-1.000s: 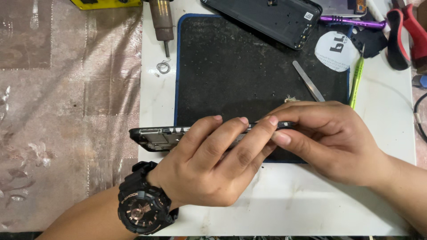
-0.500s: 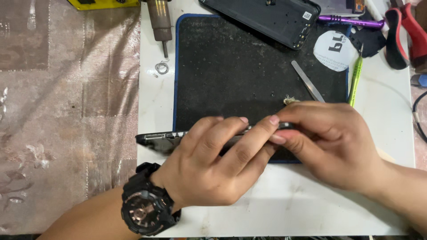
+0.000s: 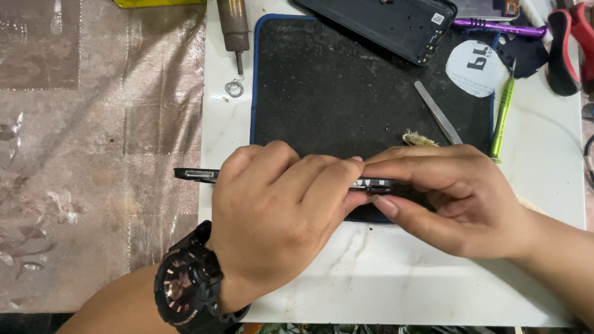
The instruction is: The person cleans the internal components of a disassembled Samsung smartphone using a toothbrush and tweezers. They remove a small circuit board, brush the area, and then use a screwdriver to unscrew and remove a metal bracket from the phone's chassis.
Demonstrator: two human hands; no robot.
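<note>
Both my hands grip a dark phone body (image 3: 197,175) held edge-on over the front edge of the black work mat (image 3: 334,93). My left hand (image 3: 272,216), with a black wristwatch (image 3: 189,287), wraps over its middle, so only the left end sticks out. My right hand (image 3: 451,198) pinches the right end, thumb under and fingers on top. Most of the phone is hidden by my fingers.
A dark phone back cover (image 3: 383,25) lies at the mat's top. Metal tweezers (image 3: 438,112), a small brush (image 3: 419,140), a green screwdriver (image 3: 502,117), a purple tool (image 3: 495,26), red-handled pliers (image 3: 566,46), a round white sticker (image 3: 475,68) and a brown screwdriver (image 3: 234,28) lie around.
The phone has turned more edge-on and both hands have closed tighter over it; my left hand now covers more of its length.
</note>
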